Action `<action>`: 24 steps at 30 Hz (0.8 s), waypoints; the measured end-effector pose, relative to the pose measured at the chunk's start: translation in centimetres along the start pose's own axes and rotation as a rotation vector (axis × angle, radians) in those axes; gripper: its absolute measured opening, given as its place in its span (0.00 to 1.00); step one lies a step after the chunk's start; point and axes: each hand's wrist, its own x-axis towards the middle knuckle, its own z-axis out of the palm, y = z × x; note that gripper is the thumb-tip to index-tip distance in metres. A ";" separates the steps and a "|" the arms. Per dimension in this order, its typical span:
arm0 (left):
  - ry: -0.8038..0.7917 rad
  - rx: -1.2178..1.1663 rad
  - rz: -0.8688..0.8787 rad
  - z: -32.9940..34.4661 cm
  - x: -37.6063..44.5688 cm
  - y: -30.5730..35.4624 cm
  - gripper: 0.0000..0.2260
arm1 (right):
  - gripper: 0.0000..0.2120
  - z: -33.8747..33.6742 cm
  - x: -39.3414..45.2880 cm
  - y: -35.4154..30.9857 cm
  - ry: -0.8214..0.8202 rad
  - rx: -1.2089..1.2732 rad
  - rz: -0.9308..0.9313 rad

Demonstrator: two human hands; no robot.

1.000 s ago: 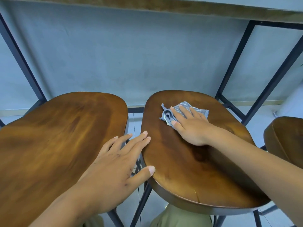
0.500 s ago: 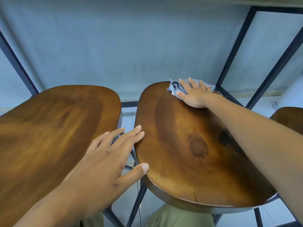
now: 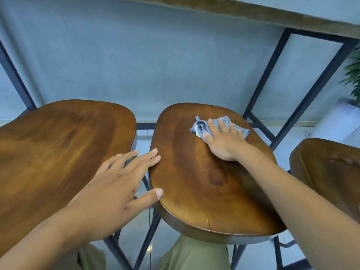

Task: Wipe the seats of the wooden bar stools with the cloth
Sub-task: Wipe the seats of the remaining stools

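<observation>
Both forearms are bare, without sleeves. Olive-green trousers (image 3: 192, 254) cover the legs, visible below the middle stool seat (image 3: 194, 191).

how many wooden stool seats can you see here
3: the left seat beside the left hand, the middle seat under the cloth and right hand, and the right seat, cut off at the edge.

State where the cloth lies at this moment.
In the head view, the cloth lies on the far part of the middle stool seat, pressed flat under the right hand.
</observation>
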 end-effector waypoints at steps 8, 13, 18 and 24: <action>-0.010 -0.015 0.007 0.1 -0.1 0.0 0.37 | 0.28 1.8 -9.9 -0.1 -0.080 -0.028 -0.086; -0.004 -0.016 0.017 0.2 0.0 -0.2 0.37 | 0.28 2.2 -13.4 1.3 -0.103 -0.017 -0.121; -0.027 -0.021 0.010 0.3 0.0 -0.5 0.36 | 0.28 1.9 -11.7 0.9 -0.120 -0.014 -0.041; -0.030 -0.021 0.009 0.3 0.1 -0.4 0.36 | 0.31 1.2 -7.2 -0.2 -0.043 -0.003 0.098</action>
